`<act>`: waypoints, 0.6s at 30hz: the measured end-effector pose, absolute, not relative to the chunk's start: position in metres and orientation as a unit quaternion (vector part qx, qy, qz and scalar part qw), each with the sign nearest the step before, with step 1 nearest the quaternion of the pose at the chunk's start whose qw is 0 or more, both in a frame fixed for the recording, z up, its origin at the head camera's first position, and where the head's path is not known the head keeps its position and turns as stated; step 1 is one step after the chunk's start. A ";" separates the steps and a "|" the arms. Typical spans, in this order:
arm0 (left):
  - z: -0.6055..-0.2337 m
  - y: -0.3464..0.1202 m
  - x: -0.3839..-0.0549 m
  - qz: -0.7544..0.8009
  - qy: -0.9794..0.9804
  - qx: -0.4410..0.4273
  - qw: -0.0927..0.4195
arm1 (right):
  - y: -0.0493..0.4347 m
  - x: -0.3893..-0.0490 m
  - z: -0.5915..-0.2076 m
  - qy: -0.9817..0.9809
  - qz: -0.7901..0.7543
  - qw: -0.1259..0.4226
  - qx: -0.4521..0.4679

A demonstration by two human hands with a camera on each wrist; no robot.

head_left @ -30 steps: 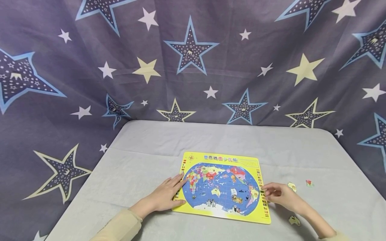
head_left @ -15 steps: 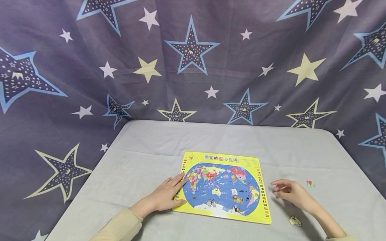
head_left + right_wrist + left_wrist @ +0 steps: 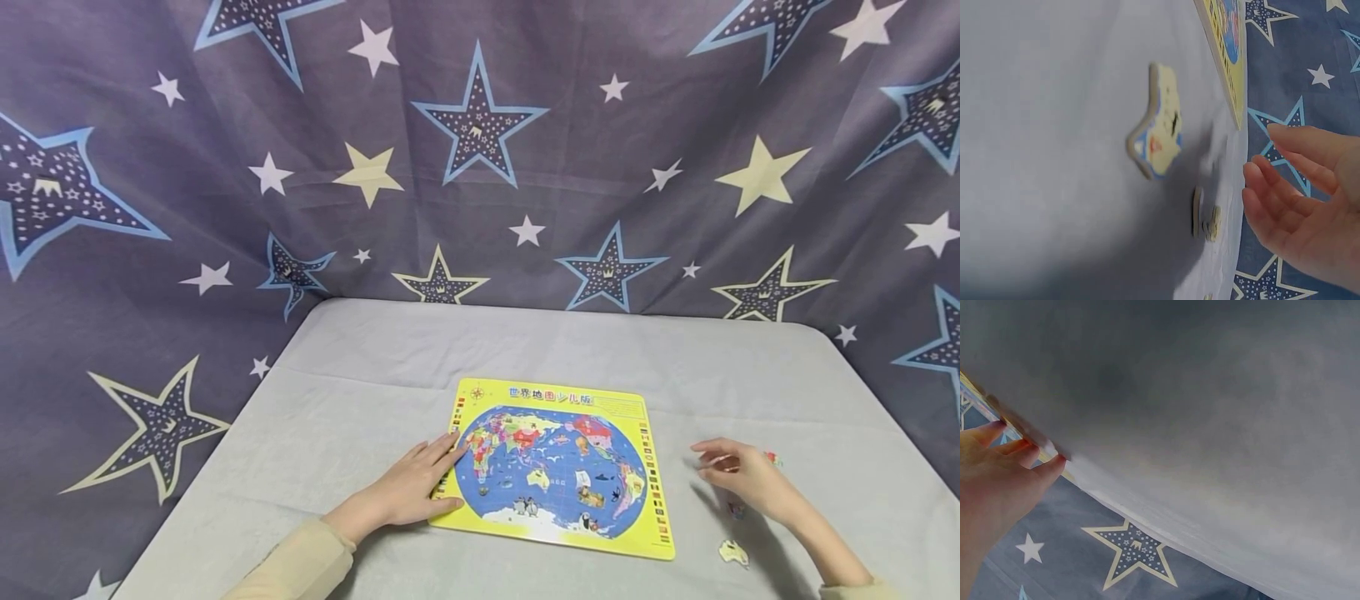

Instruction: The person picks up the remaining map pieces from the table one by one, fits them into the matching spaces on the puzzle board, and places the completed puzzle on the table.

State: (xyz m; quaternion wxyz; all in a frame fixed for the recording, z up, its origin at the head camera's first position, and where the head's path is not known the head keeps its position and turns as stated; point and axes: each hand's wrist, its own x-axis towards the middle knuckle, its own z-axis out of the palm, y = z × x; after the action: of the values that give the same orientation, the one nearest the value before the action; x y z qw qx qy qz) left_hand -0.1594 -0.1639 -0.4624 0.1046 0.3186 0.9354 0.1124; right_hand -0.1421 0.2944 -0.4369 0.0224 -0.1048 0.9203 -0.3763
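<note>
A yellow-bordered world map puzzle board (image 3: 555, 540) lies on the bed-like grey surface. My left hand (image 3: 408, 483) rests on its left edge with the fingers spread out; in the left wrist view the fingertips (image 3: 1055, 467) are at the board's side. To the right of the board, my right hand (image 3: 750, 482) hovers with fingers loosely bent and nothing between them. Below it lies a cream puzzle piece (image 3: 733, 553), seen large in the right wrist view as a cream and blue piece (image 3: 1165, 125). Another small piece (image 3: 736, 507) is partly hidden under the hand.
A red and green piece (image 3: 774, 458) lies just beyond the right hand, partly covered by it. The right wrist view shows more pieces (image 3: 1213, 224) farther off. A grey curtain with stars (image 3: 525, 108) hangs behind and to both sides of the grey surface (image 3: 360, 350).
My right hand has drawn away from the board's right edge, moving right over the loose pieces. It now covers a cream piece seen earlier. My left hand stays on the board.
</note>
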 end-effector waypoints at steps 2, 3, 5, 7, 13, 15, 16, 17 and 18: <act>-0.463 -0.164 -0.160 0.113 0.935 0.320 0.104 | 0.297 -0.143 -0.438 0.922 -0.371 0.008 -0.113; -0.463 -0.164 -0.160 0.113 0.935 0.320 0.104 | 0.299 -0.144 -0.438 0.923 -0.367 0.005 -0.114; -0.463 -0.164 -0.160 0.112 0.935 0.321 0.104 | 0.301 -0.144 -0.439 0.927 -0.359 0.004 -0.108; -0.463 -0.164 -0.160 0.112 0.935 0.321 0.103 | 0.303 -0.145 -0.439 0.930 -0.353 0.007 -0.100; -0.463 -0.163 -0.160 0.113 0.935 0.320 0.101 | 0.308 -0.146 -0.440 0.939 -0.333 0.023 -0.085; -0.463 -0.163 -0.160 0.113 0.936 0.319 0.102 | 0.309 -0.146 -0.440 0.942 -0.324 0.028 -0.082; -0.463 -0.163 -0.160 0.113 0.936 0.318 0.102 | 0.310 -0.147 -0.441 0.943 -0.321 0.029 -0.083; -0.462 -0.163 -0.159 0.113 0.936 0.317 0.103 | 0.311 -0.147 -0.441 0.944 -0.316 0.029 -0.084; -0.462 -0.163 -0.159 0.113 0.936 0.317 0.103 | 0.312 -0.147 -0.441 0.945 -0.313 0.030 -0.086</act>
State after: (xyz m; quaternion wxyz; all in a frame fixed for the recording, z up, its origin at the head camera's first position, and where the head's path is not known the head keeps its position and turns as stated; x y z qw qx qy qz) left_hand -0.1594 -0.1631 -0.4624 0.1032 0.3169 0.9360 0.1129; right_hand -0.1469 0.3118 -0.4412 0.0301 -0.0861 0.9453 -0.3133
